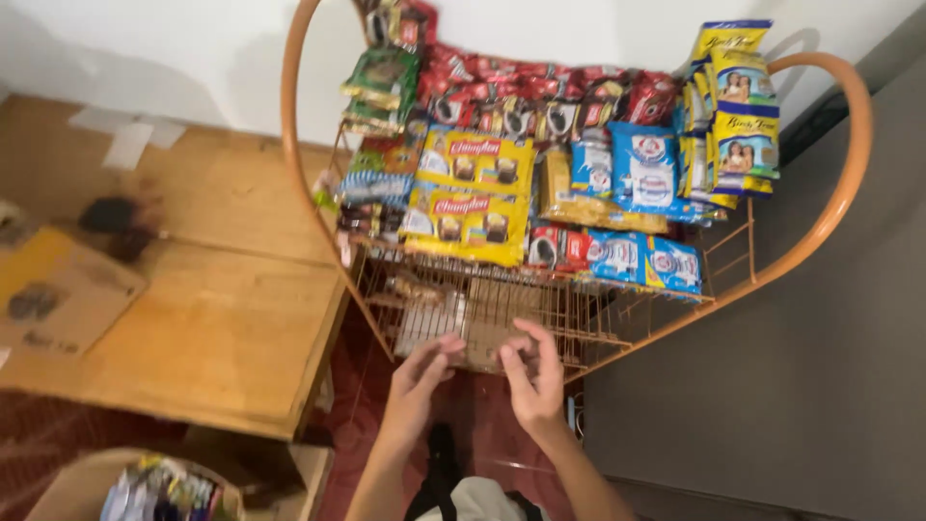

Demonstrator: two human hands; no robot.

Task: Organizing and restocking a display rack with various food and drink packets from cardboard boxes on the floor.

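Two hands: our left hand [422, 371] and right hand [533, 371] hover with loosely spread fingers, gripping nothing, before the orange wire rack [502, 309]; yellow sachet packs [468, 198] hang at twelve o'clock.

Sachet strips [540, 164] on rack [482, 309] — red, yellow, blue

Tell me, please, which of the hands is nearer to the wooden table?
Left. The left hand is just right of the wooden table, close to its edge; the right hand is further right, in front of the orange rack.
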